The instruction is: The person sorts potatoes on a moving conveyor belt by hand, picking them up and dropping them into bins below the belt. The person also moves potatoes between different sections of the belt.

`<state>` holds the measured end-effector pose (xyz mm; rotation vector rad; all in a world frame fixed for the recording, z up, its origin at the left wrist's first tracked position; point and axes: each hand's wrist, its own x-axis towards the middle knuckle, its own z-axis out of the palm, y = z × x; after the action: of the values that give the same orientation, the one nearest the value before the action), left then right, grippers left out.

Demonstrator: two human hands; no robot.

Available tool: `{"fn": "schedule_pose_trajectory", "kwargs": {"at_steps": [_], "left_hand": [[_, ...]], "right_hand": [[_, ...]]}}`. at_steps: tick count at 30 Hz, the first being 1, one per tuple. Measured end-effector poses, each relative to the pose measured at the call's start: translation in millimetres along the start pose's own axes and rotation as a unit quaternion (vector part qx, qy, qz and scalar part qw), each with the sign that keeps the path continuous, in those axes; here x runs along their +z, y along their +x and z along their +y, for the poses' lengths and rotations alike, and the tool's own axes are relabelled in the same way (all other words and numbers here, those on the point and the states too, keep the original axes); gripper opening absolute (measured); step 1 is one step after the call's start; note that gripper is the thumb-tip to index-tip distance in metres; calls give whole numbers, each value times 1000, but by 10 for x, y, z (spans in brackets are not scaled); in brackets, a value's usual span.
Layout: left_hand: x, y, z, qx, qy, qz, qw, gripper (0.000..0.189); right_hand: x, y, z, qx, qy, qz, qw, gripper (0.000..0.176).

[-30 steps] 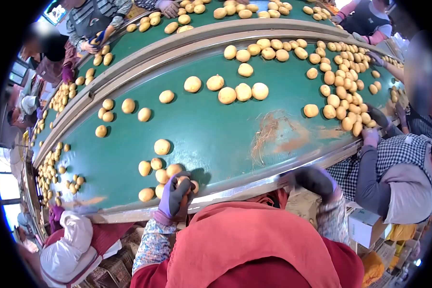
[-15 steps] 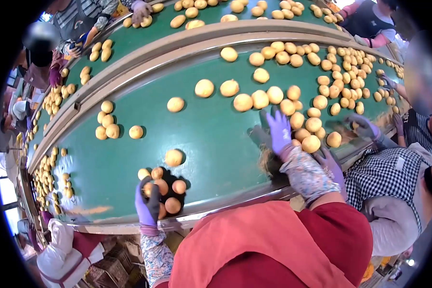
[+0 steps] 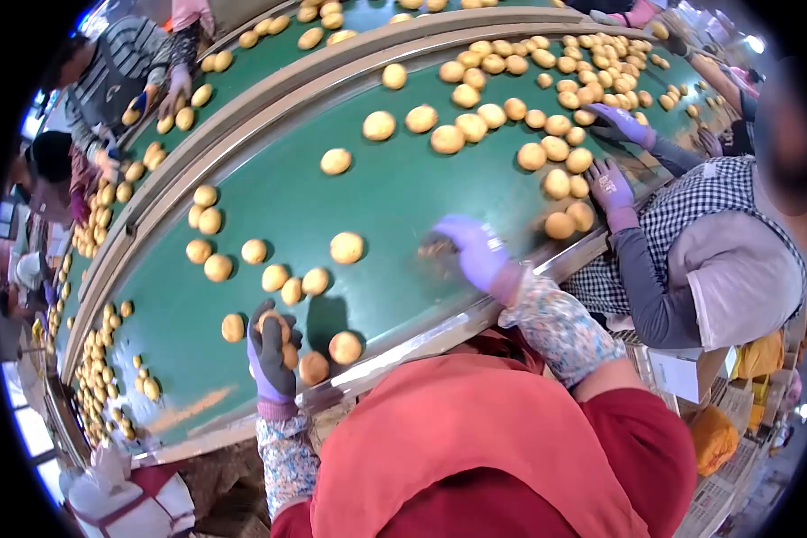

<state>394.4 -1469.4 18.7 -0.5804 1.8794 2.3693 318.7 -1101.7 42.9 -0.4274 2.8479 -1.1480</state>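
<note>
My left hand (image 3: 272,354), in a purple glove with dark fingers, is curled round a potato (image 3: 285,326) at the near edge of the green conveyor belt (image 3: 394,300). Close to that hand lie a potato on its left (image 3: 232,327), one below it (image 3: 313,368) and one on its right (image 3: 344,348). Over the belt to the right, my right hand (image 3: 475,255) is bent downward and smeared by motion. A brownish blur shows at its fingertips, and I cannot make out whether it holds anything.
Many potatoes (image 3: 592,76) crowd the belt's far right. A metal-edged divider (image 3: 269,117) separates a second belt. At right, a co-worker in a checked apron (image 3: 681,211) has gloved hands beside potatoes; other people work across the far belt. The near metal rail (image 3: 403,351) borders my side.
My right hand has moved left and nearer, away from the potatoes on the right. The cluster by my left hand has spread out. The co-worker's hands have moved among the right-hand potatoes.
</note>
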Motion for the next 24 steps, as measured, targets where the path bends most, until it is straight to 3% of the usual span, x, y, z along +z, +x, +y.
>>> {"fn": "schedule_pose_trajectory", "kwargs": {"at_steps": [1,3,4,5,6,8,9,10,12,13,14,15,16,17,20,21,23,24], "left_hand": [[-57,19,39,0,-4,-12,1000,52],[-161,45,142,11,-40,-12,999,54],[-175,57,203,26,-33,0,999,54],[-256,85,238,46,-29,8,998,54],[-407,117,245,38,-40,11,998,54],[-583,112,269,37,-59,53,996,54],[-664,85,247,31,-68,72,995,53],[-734,48,216,40,-70,87,993,53],[-939,-16,187,31,-76,108,991,52],[-1029,-41,192,15,-81,117,990,52],[-1065,-99,239,4,-78,127,989,52],[-1149,-149,233,-11,-89,129,988,52],[-1223,-160,195,-20,-102,126,987,52],[-1278,-169,128,-29,-119,126,985,51],[-1316,-220,57,-48,-179,69,980,55],[-1234,-269,94,-63,-193,65,977,55],[-1171,-336,49,-69,-194,38,978,54],[-1171,-374,36,-87,-249,1,965,55]], "right_hand": [[-136,9,-327,-11,94,39,995,21],[-412,-223,-627,175,341,22,923,17],[-674,-434,-618,142,265,0,954,15],[-776,-726,-563,210,249,2,945,17],[-830,-1120,-242,197,213,-19,957,17],[-848,-1929,174,294,292,-29,910,19],[-801,-2327,336,413,303,-58,857,29],[-725,-2747,610,483,222,-99,841,32],[-542,-3625,1147,482,-180,-223,828,38],[-469,-3726,1126,469,-177,-195,843,42],[-410,-3500,937,458,-38,-141,877,45],[-468,-2737,316,532,205,-140,809,46],[-390,-2178,-106,429,353,-115,823,43],[-294,-1787,-263,324,332,-135,875,41],[81,-651,-837,219,246,-81,941,38],[370,-425,-802,192,304,-52,932,44],[834,107,-989,150,187,-181,954,49],[1067,268,-1341,143,104,-183,967,49]]}}
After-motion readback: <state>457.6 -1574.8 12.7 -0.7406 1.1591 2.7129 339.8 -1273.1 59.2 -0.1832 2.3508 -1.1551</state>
